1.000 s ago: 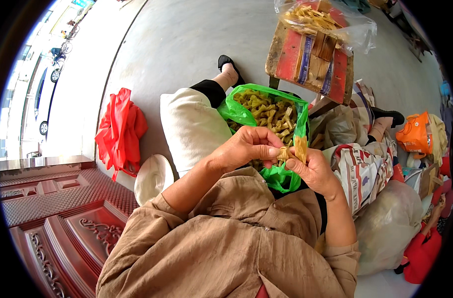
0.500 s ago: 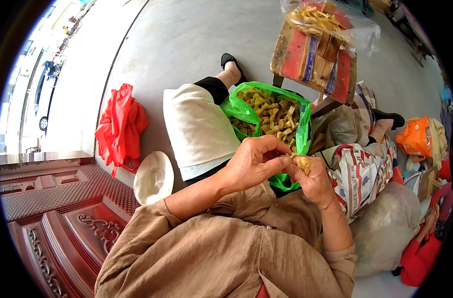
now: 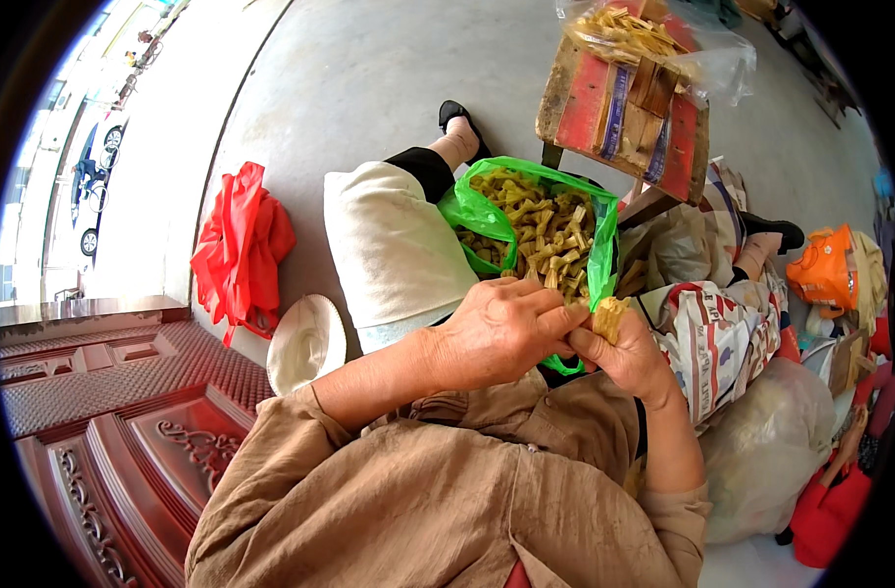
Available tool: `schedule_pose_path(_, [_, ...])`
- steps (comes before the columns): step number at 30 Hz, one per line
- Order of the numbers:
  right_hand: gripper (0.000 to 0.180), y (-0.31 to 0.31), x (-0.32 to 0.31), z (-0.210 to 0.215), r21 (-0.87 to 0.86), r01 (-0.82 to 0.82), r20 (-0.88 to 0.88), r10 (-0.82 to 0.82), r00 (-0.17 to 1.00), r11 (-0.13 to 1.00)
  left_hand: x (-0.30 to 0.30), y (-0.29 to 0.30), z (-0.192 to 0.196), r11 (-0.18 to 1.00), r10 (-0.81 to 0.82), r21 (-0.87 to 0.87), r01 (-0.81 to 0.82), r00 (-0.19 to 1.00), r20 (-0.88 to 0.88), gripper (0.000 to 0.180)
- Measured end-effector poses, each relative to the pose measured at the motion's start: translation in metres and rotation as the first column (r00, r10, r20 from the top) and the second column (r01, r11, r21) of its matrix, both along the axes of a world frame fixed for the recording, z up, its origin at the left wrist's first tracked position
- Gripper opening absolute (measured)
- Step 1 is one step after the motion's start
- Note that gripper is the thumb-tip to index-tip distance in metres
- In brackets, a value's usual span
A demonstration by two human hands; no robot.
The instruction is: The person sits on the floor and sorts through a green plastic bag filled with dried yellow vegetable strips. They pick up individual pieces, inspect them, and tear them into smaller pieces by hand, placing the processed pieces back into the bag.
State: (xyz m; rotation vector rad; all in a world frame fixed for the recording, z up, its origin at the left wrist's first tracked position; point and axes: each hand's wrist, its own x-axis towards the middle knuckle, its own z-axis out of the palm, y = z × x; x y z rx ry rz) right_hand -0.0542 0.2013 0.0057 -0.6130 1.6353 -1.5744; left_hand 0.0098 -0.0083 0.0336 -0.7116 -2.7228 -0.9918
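Observation:
A short yellow-tan strip piece [image 3: 611, 319], wrinkled and folded at the top, sticks up from my right hand [image 3: 636, 365], pinched by the thumb and fingers. My left hand [image 3: 497, 331] is closed beside it, thumb tip against the piece's near side; its other fingertips are partly hidden. Just beyond the hands stands an open green plastic bag [image 3: 601, 250], filled with many knotted tan-brown pieces [image 3: 546, 227]. A white cloth [image 3: 394, 245] covers my left thigh, next to the bag.
A worn red wooden stool [image 3: 587, 108] bears a clear bag of yellow strips [image 3: 629, 39] and wooden blocks [image 3: 653, 88]. A red bag [image 3: 240, 250] and a white hat-like item [image 3: 307, 343] lie left. Printed sacks [image 3: 712, 338], a cloudy plastic bag [image 3: 771, 456] and an orange bag [image 3: 825, 267] crowd the right.
My left hand has turned, its back now facing up with the fingers curled. The yellow-tan piece now stands more upright above my right hand's fingers.

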Motion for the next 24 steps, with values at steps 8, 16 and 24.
schedule_pose_path(8, [0.032,0.015,0.03,0.04,0.056,-0.33,-0.559,0.303,0.772,0.942,0.028,-0.011,0.032,0.928,-0.373,-0.05,0.37,0.927,-0.05,0.02])
schedule_pose_path(16, [0.012,0.022,0.003,0.028,0.239,0.241,-0.414,-0.126,0.902,0.941,-0.02,-0.022,-0.003,0.977,0.174,-0.101,-0.189,0.975,-0.137,0.045])
schedule_pose_path(24, [0.029,0.013,0.005,0.013,0.244,0.236,-0.912,0.14,0.384,0.941,0.002,-0.011,0.008,0.787,-0.296,0.511,-0.345,0.516,0.804,0.038])
